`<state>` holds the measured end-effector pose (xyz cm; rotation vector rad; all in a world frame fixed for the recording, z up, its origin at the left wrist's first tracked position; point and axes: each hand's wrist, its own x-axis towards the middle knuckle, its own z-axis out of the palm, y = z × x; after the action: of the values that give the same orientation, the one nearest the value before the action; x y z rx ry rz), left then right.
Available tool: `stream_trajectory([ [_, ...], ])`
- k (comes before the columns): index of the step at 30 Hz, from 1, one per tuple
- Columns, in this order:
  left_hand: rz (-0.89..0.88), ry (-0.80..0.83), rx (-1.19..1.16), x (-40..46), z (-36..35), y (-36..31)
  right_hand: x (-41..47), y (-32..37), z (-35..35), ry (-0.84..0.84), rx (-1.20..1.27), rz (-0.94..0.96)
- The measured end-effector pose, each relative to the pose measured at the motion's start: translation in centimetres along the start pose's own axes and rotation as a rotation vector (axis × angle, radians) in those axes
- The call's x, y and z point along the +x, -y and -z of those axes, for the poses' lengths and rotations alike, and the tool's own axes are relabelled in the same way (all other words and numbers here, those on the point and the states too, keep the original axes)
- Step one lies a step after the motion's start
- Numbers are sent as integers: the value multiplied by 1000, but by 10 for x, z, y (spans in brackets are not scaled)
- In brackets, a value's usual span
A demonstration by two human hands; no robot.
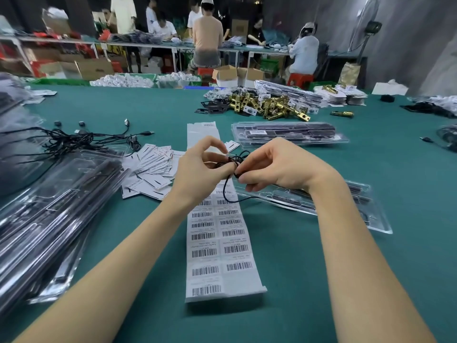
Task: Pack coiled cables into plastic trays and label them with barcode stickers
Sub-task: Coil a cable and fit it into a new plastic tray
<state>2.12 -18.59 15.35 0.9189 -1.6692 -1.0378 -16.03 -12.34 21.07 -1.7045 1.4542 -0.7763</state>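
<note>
A thin black cable (233, 161) is wound in small loops between both hands above the table's middle. My left hand (202, 167) pinches the coil with thumb and fingers. My right hand (277, 167) grips the cable's other side, and a loose end (228, 196) hangs down in a loop over the long strip of barcode stickers (215, 233). A clear plastic tray (346, 206) lies under my right wrist, partly hidden by the arm. More loose black cables (74, 142) lie tangled at the left.
A stack of clear trays (49, 214) fills the near left. White paper cards (153, 169) are scattered left of centre. Packed trays (286, 133) lie beyond my hands, brass lock parts (269, 105) farther back. People work at tables behind. The table has a green cloth (296, 280).
</note>
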Motion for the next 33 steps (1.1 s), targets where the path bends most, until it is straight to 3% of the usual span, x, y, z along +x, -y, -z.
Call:
stream_trajectory([
  [9, -39, 161, -42, 2, 6, -7, 5, -9, 3, -287, 148, 150],
  [14, 45, 270, -253, -2, 5, -11, 10, -16, 1, -408, 102, 205],
  [20, 166, 291, -426, -1, 0, -8, 10, -21, -6, -418, 195, 217],
  [23, 220, 232, -460, 1, 0, -11, 11, -24, -7, -469, 73, 206],
  [29, 364, 84, -557, 6, 4, -15, 10, -27, -4, -233, -134, 146],
  [33, 366, 61, -524, 5, 3, -17, 11, -26, -13, -178, -173, 145],
])
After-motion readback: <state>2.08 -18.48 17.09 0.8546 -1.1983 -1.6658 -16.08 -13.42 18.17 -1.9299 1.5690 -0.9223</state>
